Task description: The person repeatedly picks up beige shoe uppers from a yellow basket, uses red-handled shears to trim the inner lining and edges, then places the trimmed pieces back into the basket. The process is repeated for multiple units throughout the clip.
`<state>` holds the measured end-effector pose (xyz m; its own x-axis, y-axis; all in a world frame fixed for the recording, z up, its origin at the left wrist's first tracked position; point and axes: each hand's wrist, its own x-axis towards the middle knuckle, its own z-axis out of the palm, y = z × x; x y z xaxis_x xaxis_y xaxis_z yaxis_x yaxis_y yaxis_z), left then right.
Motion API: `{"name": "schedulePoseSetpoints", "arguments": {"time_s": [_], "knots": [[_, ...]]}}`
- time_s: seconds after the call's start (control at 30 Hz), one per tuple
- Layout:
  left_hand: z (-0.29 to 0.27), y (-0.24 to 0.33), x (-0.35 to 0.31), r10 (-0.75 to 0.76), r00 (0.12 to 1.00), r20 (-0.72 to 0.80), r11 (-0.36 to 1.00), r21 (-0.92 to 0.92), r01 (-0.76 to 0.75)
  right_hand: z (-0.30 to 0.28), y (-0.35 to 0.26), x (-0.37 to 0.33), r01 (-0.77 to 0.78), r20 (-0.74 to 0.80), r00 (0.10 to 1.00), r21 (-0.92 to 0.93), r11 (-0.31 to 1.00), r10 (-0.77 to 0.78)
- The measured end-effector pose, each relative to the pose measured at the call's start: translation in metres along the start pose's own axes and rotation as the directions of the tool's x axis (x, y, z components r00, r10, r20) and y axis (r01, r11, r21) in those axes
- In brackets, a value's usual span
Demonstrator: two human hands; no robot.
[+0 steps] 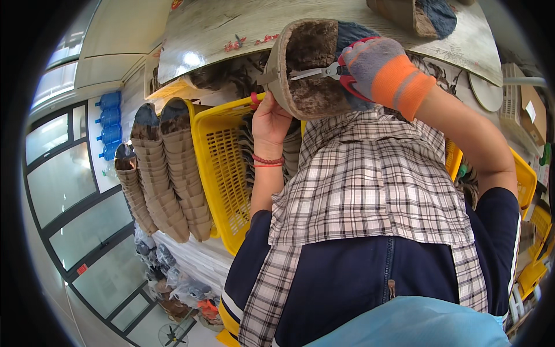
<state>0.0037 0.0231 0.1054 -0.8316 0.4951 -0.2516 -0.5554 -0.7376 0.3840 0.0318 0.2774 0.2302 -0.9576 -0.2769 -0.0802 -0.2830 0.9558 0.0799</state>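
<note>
Head view: a fur-lined shell (312, 55) and scissors (331, 72) are held at the near edge of the tabletop (243, 26).
The shell overlaps that edge, its mouth facing up to the camera; its long axis is hard to judge with one end covered. The scissors lie roughly along the edge, tips toward the person's left, across the mouth. The shell is beige outside, with brown pile and a grey-blue end; the scissors have silver blades and red handles. The bare left hand (270, 118) pinches the shell's rim by a tab; the gloved right hand (384, 69) is wrapped around the handles, hiding the grey-blue end partly. Another lined piece (399, 17) sits on the tabletop's far right; left below it stand a yellow basket (217, 156) and stacked shells (165, 179).
</note>
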Motion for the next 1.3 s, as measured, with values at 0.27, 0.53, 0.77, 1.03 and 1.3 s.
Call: {"name": "schedulePoseSetpoints", "arguments": {"time_s": [0.27, 0.53, 0.77, 1.03, 1.3], "knots": [[0.01, 0.0, 0.001, -0.008, 1.0, -0.01, 0.999, 0.053, 0.008, -0.004, 0.002, -0.001, -0.016, 0.048, 0.999, -0.077, 0.997, 0.019], [0.006, -0.003, -0.003, -0.05, 0.996, 0.073, 0.999, -0.012, 0.051, -0.001, 0.035, -0.044, -0.117, -0.138, 0.978, 0.253, 0.96, 0.155], [0.075, -0.044, -0.002, -0.033, 0.977, 0.211, 0.947, 0.319, -0.037, 0.01, 0.021, -0.093, -0.019, 0.105, 0.875, 0.983, -0.182, 0.473], [0.113, -0.078, 0.076, -0.094, 0.929, 0.359, 0.768, 0.62, -0.162, -0.013, 0.036, -0.134, 0.212, -0.201, 0.492, 0.971, 0.107, 0.847], [0.129, -0.116, 0.259, 0.094, 0.949, 0.3, 0.807, 0.535, -0.249, 0.043, 0.206, -0.033, -0.128, -0.407, 0.482, 0.843, 0.522, 0.776]]}}
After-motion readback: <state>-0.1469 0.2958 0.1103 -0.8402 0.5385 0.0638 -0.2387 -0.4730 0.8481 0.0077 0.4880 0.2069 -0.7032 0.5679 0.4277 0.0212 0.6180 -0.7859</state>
